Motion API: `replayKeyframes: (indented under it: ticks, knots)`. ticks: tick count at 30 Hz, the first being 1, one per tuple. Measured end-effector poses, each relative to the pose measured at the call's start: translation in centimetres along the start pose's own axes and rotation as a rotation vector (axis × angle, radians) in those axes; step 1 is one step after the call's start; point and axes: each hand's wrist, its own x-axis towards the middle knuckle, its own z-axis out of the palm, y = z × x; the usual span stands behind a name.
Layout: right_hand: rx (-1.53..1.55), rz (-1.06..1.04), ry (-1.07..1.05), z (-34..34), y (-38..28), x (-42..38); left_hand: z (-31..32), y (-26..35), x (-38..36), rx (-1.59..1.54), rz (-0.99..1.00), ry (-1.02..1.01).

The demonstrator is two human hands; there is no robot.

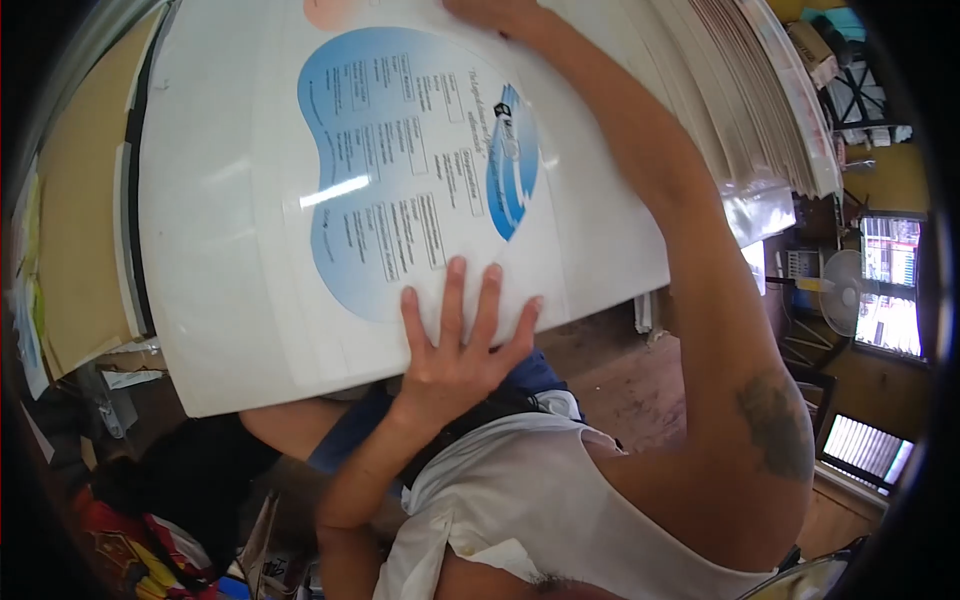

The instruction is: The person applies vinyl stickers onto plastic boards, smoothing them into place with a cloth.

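My left hand [455,350] lies palm down with fingers spread near the front edge of a white tabletop [230,250] with a glossy surface. Just past its fingertips is a blue printed sheet [340,220] with columns of text in boxes and a pointed blue logo. My right arm stretches across the right part of the surface. At the top edge of the view, my right hand [495,14] is partly cut off, resting on or close to the white surface; its fingers are mostly out of frame.
A thick stack of large sheets [740,90] stands along the right side. To the left is a tan board [85,200] with a dark edge. Farther right are a fan [842,292] and bright windows [890,285]. Red and yellow fabric [130,545] lies at lower left.
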Motion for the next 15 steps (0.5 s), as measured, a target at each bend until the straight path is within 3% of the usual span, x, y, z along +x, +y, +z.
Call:
replayKeyframes:
  ticks: [4,9,15]
  knots:
    - [0.030,-0.159,0.118,-3.7,-5.7,-13.0,0.0,-0.3,-0.4,-0.059,-0.037,-0.002]
    - [0.237,-0.122,0.091,-8.7,-10.7,-26.7,0.3,0.0,-0.5,-0.107,-0.038,0.062]
    - [0.335,-0.109,0.025,-11.3,-11.4,-31.5,0.8,-0.6,-1.4,-0.174,0.090,0.164]
